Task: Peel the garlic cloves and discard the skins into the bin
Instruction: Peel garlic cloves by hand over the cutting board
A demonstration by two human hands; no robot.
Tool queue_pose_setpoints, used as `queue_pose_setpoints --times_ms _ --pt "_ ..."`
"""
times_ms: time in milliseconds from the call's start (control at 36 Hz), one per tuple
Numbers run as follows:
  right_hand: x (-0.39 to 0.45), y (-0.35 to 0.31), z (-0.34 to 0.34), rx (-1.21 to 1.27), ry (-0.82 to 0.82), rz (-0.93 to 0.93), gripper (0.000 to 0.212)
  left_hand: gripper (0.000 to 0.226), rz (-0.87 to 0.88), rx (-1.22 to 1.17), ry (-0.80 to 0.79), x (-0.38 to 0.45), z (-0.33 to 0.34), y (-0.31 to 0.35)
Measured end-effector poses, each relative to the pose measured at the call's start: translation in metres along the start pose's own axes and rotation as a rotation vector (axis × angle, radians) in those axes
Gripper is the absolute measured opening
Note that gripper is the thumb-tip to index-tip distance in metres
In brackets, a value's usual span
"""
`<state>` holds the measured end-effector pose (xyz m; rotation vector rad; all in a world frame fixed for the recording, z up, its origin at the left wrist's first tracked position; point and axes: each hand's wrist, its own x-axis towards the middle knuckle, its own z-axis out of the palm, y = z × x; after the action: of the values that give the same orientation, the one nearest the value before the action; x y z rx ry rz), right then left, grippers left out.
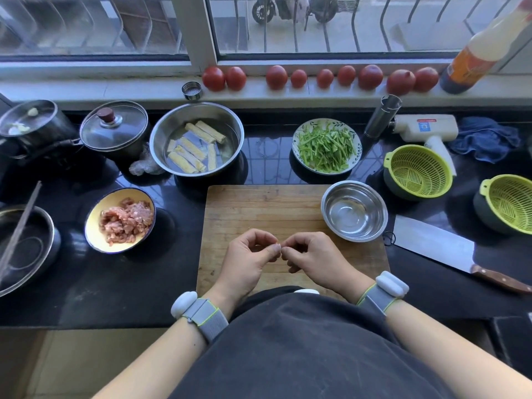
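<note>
My left hand (250, 259) and my right hand (311, 256) meet fingertip to fingertip above the wooden cutting board (259, 205). Between the pinching fingers sits a small garlic clove (279, 243), mostly hidden; only a sliver of pale pinkish skin shows. Both hands have their fingers curled round it. An empty steel bowl (354, 211) stands on the board's right far corner, just beyond my right hand. No bin is in view.
A cleaver (443, 249) lies right of the board. A yellow bowl of minced meat (121, 220) sits to the left. Behind are a steel bowl of tofu rolls (196, 138), a plate of green strips (326, 145), two green colanders (419, 171), pots and tomatoes (276, 77).
</note>
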<state>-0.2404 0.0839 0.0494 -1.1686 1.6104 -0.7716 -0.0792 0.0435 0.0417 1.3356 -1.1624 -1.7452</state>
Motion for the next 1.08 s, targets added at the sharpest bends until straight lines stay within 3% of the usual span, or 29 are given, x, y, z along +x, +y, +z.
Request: queue_pose_setpoints --times_ms 500,861,1083 --pt "0.002 -0.001 0.003 -0.302 0.116 -0.105 0.01 0.008 -0.007 0.039 -0.027 0.001 0.001 0.0" --pt "0.001 -0.002 0.005 0.016 0.05 0.069 0.014 0.005 -0.05 0.086 -0.027 0.006 0.0 -0.008" --pt "0.003 0.0 0.003 0.022 0.043 0.08 0.015 0.008 -0.066 0.075 -0.071 0.006 -0.003 -0.008"
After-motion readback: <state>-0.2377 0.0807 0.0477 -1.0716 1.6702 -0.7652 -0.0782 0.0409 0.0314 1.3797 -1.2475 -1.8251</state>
